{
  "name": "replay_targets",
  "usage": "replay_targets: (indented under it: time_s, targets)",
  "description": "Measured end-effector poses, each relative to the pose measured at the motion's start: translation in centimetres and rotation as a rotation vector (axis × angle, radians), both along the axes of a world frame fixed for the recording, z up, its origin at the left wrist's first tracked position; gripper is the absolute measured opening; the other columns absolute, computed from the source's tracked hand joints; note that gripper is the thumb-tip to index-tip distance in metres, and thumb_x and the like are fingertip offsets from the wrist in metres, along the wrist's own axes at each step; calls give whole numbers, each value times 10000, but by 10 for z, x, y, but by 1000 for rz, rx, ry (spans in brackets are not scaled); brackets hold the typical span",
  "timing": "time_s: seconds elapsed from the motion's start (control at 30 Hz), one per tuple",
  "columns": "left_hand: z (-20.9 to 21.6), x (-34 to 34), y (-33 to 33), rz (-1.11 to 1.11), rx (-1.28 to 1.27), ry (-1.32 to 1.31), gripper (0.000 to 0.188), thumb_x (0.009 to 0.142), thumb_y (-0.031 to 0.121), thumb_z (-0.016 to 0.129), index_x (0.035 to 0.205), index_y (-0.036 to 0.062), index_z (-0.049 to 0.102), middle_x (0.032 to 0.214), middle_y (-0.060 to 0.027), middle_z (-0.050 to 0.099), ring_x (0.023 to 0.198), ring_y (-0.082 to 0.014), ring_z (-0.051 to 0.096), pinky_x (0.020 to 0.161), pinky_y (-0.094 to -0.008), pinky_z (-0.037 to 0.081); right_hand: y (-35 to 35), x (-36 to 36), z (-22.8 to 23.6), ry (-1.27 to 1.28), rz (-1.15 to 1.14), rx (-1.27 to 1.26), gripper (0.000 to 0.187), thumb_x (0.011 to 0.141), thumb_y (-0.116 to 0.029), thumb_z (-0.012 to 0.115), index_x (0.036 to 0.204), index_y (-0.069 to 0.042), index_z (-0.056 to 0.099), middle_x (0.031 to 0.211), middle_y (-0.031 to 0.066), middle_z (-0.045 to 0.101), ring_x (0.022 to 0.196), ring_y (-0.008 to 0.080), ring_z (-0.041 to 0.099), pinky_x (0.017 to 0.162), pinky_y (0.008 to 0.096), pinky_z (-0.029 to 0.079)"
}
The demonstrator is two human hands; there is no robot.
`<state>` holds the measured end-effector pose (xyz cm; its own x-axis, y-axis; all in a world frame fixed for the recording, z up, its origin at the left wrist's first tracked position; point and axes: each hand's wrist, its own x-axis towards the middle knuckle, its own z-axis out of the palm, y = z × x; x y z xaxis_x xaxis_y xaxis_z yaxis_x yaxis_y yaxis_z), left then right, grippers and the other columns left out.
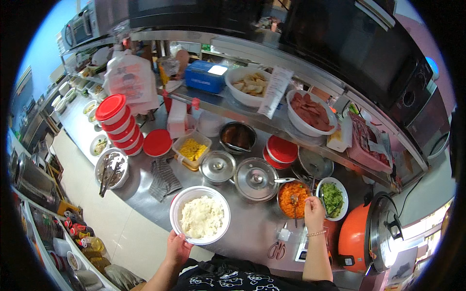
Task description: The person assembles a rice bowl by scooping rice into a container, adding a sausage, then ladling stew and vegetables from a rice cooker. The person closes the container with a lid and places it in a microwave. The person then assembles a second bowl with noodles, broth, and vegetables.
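Note:
My left hand (179, 248) grips the rim of a white bowl (174, 213) from below left. White rice (202, 216) fills much of that bowl. My right hand (314, 209) is closed, fingertips together, between a bowl of chopped orange food (290, 190) and a white bowl of chopped greens (331, 191). Whatever is in its fingers I cannot make out. A spoon (294, 201) stands in the orange food, and another utensil (322, 193) leans in the greens, close to my fingers. Two lidded pots, one smaller (218, 166) and one larger (256, 179), stand left of the orange food.
An orange cooker (359, 237) stands at right. Scissors (277, 250) lie near the front edge. Red-lidded tubs (119, 127), a bowl with tongs (111, 167), corn (192, 150) and a striped cloth (164, 178) are at left. A metal shelf (233, 105) holding food bowls overhangs the back.

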<state>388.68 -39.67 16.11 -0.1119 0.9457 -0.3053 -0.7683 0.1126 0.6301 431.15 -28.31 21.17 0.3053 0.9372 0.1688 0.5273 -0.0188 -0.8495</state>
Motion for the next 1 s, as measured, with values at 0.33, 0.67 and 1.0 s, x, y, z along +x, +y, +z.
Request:
replay_targets:
  time_s: [0.33,0.67,1.0]
  targets:
    - [12,-175,-157,256,75,47,711,862,97,669,1443,185,270,1376,-104,430,1212,-246,514,918,-412,529,-89,-350,120,62,1341,37,449,762,-116,563,1196,-15,617,1396,206,503,1355,346,420,1151,527,172]
    - [4,-296,-379,840,61,188,871,843,188,675,1523,192,130,1420,-123,377,1280,-276,451,975,-459,485,-258,-657,228,218,1570,1738,373,984,-252,389,1315,-95,466,1428,77,441,1235,435,495,1069,743,205]
    - [-6,-356,-454,1467,75,68,833,803,134,655,1493,164,190,1412,-112,373,1296,-283,438,994,-465,484,-320,-879,204,966,2172,1064,205,874,-126,472,1075,-119,509,1153,38,511,1056,270,494,967,581,324]
